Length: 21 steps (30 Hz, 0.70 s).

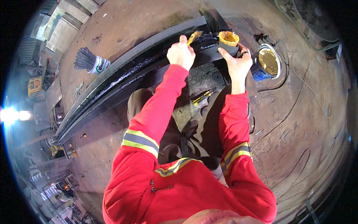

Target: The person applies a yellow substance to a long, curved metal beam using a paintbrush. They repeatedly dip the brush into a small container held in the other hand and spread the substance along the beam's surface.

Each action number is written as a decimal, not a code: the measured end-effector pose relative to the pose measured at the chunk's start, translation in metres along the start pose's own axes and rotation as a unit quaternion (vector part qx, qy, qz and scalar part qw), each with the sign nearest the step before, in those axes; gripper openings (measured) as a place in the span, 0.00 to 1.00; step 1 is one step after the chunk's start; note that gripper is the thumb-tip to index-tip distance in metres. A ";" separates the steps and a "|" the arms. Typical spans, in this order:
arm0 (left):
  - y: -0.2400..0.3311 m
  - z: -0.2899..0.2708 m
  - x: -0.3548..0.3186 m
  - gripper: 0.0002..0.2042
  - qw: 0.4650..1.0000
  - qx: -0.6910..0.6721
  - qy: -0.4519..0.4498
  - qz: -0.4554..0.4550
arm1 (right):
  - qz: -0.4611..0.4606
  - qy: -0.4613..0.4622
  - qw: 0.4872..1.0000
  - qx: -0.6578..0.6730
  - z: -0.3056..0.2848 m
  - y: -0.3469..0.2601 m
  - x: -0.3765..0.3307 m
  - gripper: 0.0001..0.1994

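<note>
My left hand (181,53) is closed around a small paintbrush (194,37) with yellow on its handle. The bristles point right, over the far end of a long dark steel beam (123,76) with a wet-looking black face. In my right hand (239,65) is a dark grey cup (228,48), its rim and inside coated in yellow. The cup is held upright beside the beam's end; how much is in it cannot be made out. Just right of that hand stands a blue paint bucket (267,62) with a yellowish round top.
A white bucket (100,65) full of dark rods stands left of the beam. Between my legs lies a yellow-and-black tool (201,98). Cables (298,98) trail over the brown floor at right, and a large fan (315,18) is at far right. Bright light (10,116) glares at left.
</note>
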<state>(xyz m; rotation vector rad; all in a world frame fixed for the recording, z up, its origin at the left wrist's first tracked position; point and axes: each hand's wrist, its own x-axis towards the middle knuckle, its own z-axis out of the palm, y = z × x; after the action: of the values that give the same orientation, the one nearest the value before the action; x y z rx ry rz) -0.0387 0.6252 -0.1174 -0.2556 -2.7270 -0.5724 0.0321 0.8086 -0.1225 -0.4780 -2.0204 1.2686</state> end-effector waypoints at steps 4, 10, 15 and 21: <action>0.014 -0.033 -0.016 0.09 0.997 -0.049 0.047 0.046 | -0.036 0.011 0.999 -0.019 -0.002 -0.004 0.005 0.31; 0.014 -0.025 -0.001 0.09 0.999 -0.005 0.029 0.017 | 0.006 0.000 1.000 0.008 0.000 -0.004 0.000 0.31; 0.006 -0.016 -0.017 0.09 0.999 0.026 -0.028 0.008 | 0.002 0.003 1.000 0.004 -0.003 -0.001 0.000 0.31; 0.029 -0.017 -0.010 0.10 0.998 -0.018 -0.056 0.024 | -0.014 0.015 1.000 0.007 -0.007 -0.005 0.005 0.31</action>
<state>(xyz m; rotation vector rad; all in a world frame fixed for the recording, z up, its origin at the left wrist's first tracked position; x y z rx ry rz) -0.0177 0.6432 -0.0960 -0.3733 -2.8109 -0.6123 0.0338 0.8139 -0.1142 -0.4573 -1.9862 1.2496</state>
